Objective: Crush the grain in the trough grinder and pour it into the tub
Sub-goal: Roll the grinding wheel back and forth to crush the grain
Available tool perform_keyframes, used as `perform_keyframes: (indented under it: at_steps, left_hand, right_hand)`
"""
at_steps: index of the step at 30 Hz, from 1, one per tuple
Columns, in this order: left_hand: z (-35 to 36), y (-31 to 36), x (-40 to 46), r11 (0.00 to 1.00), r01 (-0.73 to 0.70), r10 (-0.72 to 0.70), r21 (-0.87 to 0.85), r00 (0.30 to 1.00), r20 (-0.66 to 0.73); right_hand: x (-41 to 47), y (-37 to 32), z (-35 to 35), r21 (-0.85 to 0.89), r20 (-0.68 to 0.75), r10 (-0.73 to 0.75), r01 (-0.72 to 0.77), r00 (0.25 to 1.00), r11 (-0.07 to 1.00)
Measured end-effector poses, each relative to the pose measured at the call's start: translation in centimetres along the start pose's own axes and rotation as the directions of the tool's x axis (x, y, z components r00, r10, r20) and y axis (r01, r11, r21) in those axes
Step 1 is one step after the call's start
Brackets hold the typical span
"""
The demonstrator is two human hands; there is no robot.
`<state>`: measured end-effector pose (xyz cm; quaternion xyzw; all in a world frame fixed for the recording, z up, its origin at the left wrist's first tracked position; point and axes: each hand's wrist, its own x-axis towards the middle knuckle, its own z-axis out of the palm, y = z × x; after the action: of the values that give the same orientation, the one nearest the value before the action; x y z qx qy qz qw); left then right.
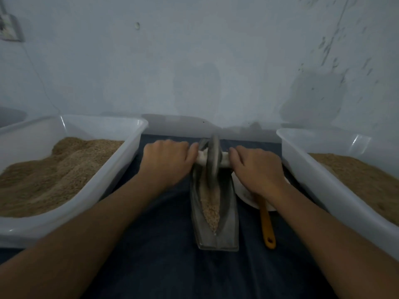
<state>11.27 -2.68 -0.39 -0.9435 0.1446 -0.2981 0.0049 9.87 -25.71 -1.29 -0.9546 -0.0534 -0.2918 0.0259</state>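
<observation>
Trough grinder [216,212], long axis running away from the person, holds grain [210,203] nearer than its wheel [212,162] at the far end; left hand [167,160] and right hand [257,167], each grip curled round the axle [224,161], flank it equally.

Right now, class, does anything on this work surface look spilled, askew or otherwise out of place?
Nothing stands out. The grain lies inside the trough grinder, with none visible on the dark cloth. Both tubs sit level either side. The orange-handled utensil rests in the white dish beside the trough.
</observation>
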Motion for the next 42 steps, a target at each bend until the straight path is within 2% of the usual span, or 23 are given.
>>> perform_keyframes:
  at_steps: [1, 3, 4, 6, 8, 10, 14, 21, 24, 27, 29, 31, 32, 34, 37, 40, 42]
  left_hand:
    - [0.5, 0.1, 1.5, 0.999, 0.023, -0.025, 0.045, 0.999, 0.029]
    - [0.8, 0.1, 3.8, 0.992, 0.126, -0.127, 0.018, 0.989, 0.081]
    - [0.9, 0.0, 4.4, 0.991, 0.134, -0.136, 0.025, 0.985, 0.103]
    - [0.7, 0.0, 3.9, 0.997, 0.032, -0.037, 0.071, 0.997, 0.066]
    - [0.5, -0.2, 1.5, 0.997, -0.024, 0.023, 0.068, 1.0, 0.003]
    - [0.1, -0.4, -1.6, 1.0, -0.023, 0.023, 0.009, 0.996, -0.081]
    - [-1.0, -0.2, -7.3, 0.998, -0.042, 0.036, -0.053, 0.994, -0.103]
    - [-2.2, -0.2, -9.7, 0.985, -0.092, 0.072, -0.144, 0.988, -0.137]
    - [-1.2, 0.2, -6.6, 0.989, 0.012, -0.021, -0.149, 0.998, -0.062]
    - [0.4, 0.9, -1.8, 0.992, 0.123, -0.123, -0.011, 0.99, -0.064]
    - [1.1, 1.1, 1.0, 0.986, 0.14, -0.137, 0.095, 0.99, -0.042]
    - [1.7, 0.9, 2.5, 0.983, 0.128, -0.131, 0.132, 0.991, 0.013]
    - [1.8, 0.7, 2.7, 0.984, 0.113, -0.117, 0.139, 0.993, 0.025]
    - [1.9, 0.3, 1.9, 0.988, 0.071, -0.074, 0.14, 0.997, 0.015]
    - [1.4, -0.2, -0.8, 0.998, 0.042, -0.04, 0.054, 0.998, -0.042]
    - [0.1, -0.8, -3.9, 0.994, 0.008, -0.009, -0.111, 1.0, -0.009]
    - [-1.4, -0.5, -6.4, 0.989, -0.051, 0.041, -0.138, 0.996, -0.074]
  right_hand:
    - [1.2, 0.0, 0.4, 0.001, 0.029, 0.049, -0.049, 0.998, 0.999]
    - [2.6, 0.0, 0.9, 0.0, 0.052, 0.11, -0.11, 0.993, 0.994]
    - [2.8, 0.0, 1.0, 0.001, 0.057, 0.127, -0.127, 0.99, 0.992]
    - [2.1, 0.0, 0.9, 0.005, 0.057, 0.124, -0.125, 0.991, 0.992]
    - [0.5, -0.2, 0.5, 0.005, 0.005, 0.07, -0.07, 0.998, 0.998]
    - [-1.4, -0.3, -0.4, 0.002, -0.053, -0.029, 0.029, 0.998, 1.0]
    - [-5.7, 0.2, -2.5, -0.014, -0.102, -0.194, 0.193, 0.976, 0.981]
    - [-7.4, -0.4, -3.1, -0.009, -0.156, -0.201, 0.202, 0.967, 0.979]
    - [-4.8, -0.9, -2.2, -0.047, -0.108, -0.136, 0.131, 0.985, 0.99]
    - [-0.9, -1.0, -1.3, -0.146, 0.004, -0.036, 0.037, 0.999, 0.989]
    - [1.6, -0.8, -1.0, -0.087, 0.111, 0.041, -0.031, 0.993, 0.996]
    - [3.2, -0.9, -1.0, 0.004, 0.206, 0.105, -0.109, 0.973, 0.994]
    - [3.5, -1.0, -1.1, -0.009, 0.218, 0.1, -0.101, 0.971, 0.995]
    - [3.3, -1.3, -1.2, -0.091, 0.191, 0.053, -0.036, 0.98, 0.995]
    - [0.9, -1.8, -1.5, -0.154, 0.021, -0.036, 0.039, 0.999, 0.987]
    - [-3.6, -1.9, -2.0, -0.013, -0.111, -0.078, 0.078, 0.991, 0.997]
    - [-6.6, -0.9, -2.2, 0.091, -0.077, -0.085, 0.092, 0.993, 0.992]
